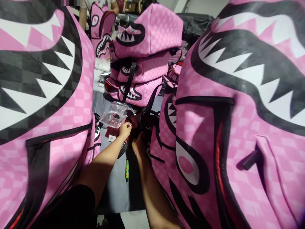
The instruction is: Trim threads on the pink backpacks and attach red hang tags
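Head view: crumpled clear plastic bag [114, 115] atop dark red tagged item [111, 133], mouth tilted up-left, just left of and above left hand [125, 129], fingers pinched on small dark piece. Right hand [137, 143] mostly hidden among black straps; grip unclear. One green pen [127, 170] lengthwise on grey table [116, 190]. Pink shark-mouth backpacks [147, 57] all around.

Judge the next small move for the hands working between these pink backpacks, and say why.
Probably pull the clear plastic bag free with the left hand. That hand's fingers already pinch at its lower edge, the bag is crumpled over dark red tags, and the right hand is partly hidden right beside it against the backpack, seemingly steadying things.
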The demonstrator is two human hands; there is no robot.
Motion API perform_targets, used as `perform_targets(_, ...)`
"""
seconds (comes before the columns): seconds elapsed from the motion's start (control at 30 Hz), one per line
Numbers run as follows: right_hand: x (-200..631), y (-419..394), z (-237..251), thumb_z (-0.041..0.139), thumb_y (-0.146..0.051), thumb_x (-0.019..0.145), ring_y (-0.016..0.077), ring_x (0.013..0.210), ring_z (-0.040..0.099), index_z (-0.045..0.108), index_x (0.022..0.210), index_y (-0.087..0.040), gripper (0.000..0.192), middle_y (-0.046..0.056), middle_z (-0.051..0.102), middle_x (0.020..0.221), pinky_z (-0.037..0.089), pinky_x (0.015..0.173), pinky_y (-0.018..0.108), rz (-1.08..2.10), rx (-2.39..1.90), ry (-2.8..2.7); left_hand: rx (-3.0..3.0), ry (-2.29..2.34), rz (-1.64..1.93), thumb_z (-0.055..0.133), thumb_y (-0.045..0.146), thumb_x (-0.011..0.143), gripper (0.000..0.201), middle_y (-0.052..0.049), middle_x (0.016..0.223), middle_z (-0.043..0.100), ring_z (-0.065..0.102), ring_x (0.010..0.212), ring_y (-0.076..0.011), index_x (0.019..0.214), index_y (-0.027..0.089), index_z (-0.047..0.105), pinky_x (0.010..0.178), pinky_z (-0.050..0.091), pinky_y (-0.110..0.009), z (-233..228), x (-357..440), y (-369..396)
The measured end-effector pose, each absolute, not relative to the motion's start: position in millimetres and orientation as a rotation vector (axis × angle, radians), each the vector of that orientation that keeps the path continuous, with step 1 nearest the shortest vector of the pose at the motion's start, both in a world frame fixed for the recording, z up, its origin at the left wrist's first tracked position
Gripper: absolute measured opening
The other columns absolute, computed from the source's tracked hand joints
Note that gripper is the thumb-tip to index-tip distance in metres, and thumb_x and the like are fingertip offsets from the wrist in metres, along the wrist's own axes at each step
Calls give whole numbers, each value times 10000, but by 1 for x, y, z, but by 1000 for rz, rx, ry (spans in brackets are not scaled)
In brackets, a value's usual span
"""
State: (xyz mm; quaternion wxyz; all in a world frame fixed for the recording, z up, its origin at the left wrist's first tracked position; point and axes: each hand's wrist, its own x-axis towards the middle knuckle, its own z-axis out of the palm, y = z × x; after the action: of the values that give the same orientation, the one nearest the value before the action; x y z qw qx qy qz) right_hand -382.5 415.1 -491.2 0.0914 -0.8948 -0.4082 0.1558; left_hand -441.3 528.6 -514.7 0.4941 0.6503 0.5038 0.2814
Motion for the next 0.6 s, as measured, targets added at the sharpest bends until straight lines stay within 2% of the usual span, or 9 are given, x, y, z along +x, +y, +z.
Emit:
perform_targets(0.13,-390,417,-482,536,-221,948,361,1349,443,257,1545,-83,673,251,323,1547,410,1061,515,471,-2738,-1150,1639,1368,683,556,351,960,259,-51,973,702,666,930,-168,1016,123,664,912,524,-386,-512,-490,511)
perform_targets(0.23,-399,418,-473,470,-157,937,370,1272,510,270,1535,-23,645,300,358,1509,415,1000,488,530,-2741,-1137,1678,1488,682,512,273,962,218,-83,1002,734,679,965,-191,1005,152,687,926,488,-336,-510,-543,475)
perform_targets(0.4,-408,417,-457,414,-110,945,276,1258,525,322,1514,-77,578,230,459,1456,400,1026,430,528,-2745,-1093,1726,1555,593,556,240,904,173,-77,940,754,693,921,-211,921,182,718,825,486,-281,-511,-589,423)
perform_targets(0.5,-411,417,-451,429,-118,936,243,1065,627,298,1515,-41,598,226,619,1237,460,896,363,541,-2785,-1022,1711,1573,557,558,252,904,175,-95,880,742,688,883,-229,892,176,716,781,483,-299,-516,-593,415)
perform_targets(0.6,-418,424,-445,380,-130,943,217,840,665,315,1493,-7,567,184,684,1039,481,734,317,522,-2819,-949,1668,1556,564,526,272,943,208,-107,903,726,676,886,-215,940,156,698,814,495,-322,-522,-596,412)
